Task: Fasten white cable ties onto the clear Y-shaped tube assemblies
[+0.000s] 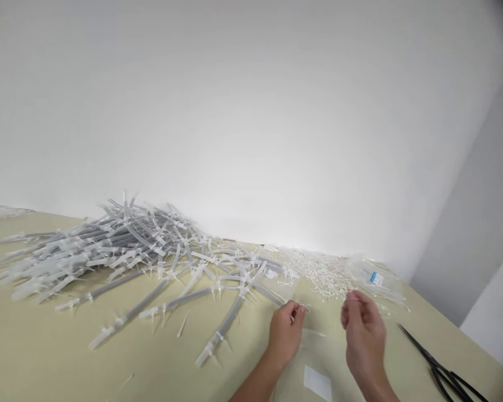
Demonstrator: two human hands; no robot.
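Observation:
My left hand (285, 330) is closed in a pinch low in the middle of the view, and a thin pale strip shows at its fingertips. Behind it, a grey tube with white ties runs toward the hand; whether the fingers touch it I cannot tell. To the right, my right hand (364, 338) is raised with thumb and fingertips pressed together, slightly blurred. What it holds, if anything, is too small to make out. Loose white cable ties (322, 273) lie just beyond both hands. Left of them is a branched grey tube assembly (230, 319) with translucent ends and cable ties around it.
A large heap of grey tube assemblies (121, 243) covers the table's (37, 346) left and back. Black scissors (433, 363) lie at the right edge. A clear plastic bag (362, 268) with a blue label sits at the back right, near the white wall (251, 123). A white label (317, 383) is in front.

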